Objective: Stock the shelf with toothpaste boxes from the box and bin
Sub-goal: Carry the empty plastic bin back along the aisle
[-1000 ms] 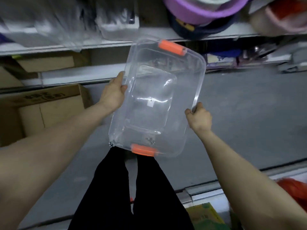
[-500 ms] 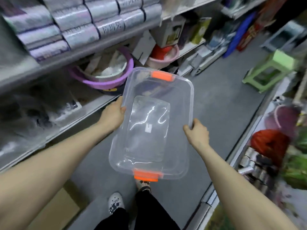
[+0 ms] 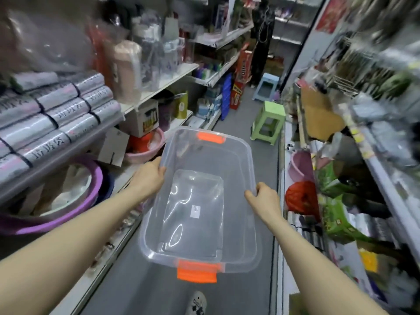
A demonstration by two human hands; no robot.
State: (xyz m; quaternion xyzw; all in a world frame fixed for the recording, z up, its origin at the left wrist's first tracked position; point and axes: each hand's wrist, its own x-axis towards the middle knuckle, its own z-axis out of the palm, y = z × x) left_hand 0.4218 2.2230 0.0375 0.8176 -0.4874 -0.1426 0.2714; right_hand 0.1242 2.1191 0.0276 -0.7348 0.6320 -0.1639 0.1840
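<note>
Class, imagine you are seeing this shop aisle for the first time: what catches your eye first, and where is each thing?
The clear plastic bin in the middle stands out first, apparently empty, with the left hand and right hand gripping its long rims. Its bright orange latch at the near end draws the eye, as does the green stool standing further down the aisle floor on the right.

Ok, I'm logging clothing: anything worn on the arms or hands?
No sleeves show: the left arm and right arm are bare to the frame edge. The left hand and right hand wear no gloves; no watch, bracelet or ring is visible.
</note>
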